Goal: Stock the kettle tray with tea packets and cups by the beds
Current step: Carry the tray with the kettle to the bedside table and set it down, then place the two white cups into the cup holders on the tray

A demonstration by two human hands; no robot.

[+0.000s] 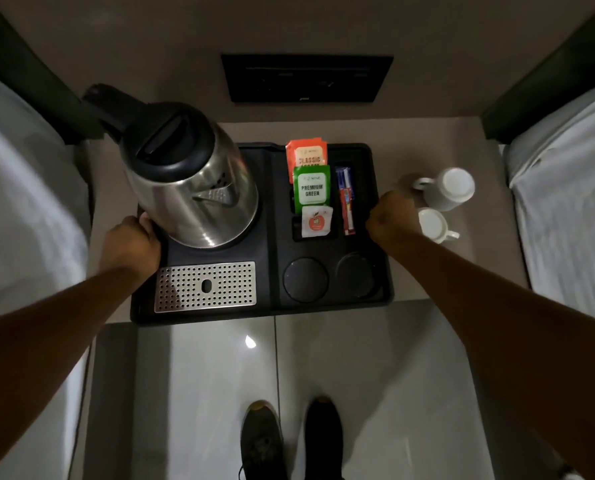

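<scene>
1. Your black plastic kettle tray lies on the beige bedside surface between the two beds, carrying the steel kettle; the orange, green and white tea packets already fill its middle slots.
2. The two round cup recesses at its front are bare, so the cups look like the step left.
3. Two white ceramic cups stand upturned just right of the tray.
4. Your left hand grips the tray's left edge; your right hand is curled at its right rim, beside the cups, holding neither.
5. Next, reach right for a cup.
</scene>
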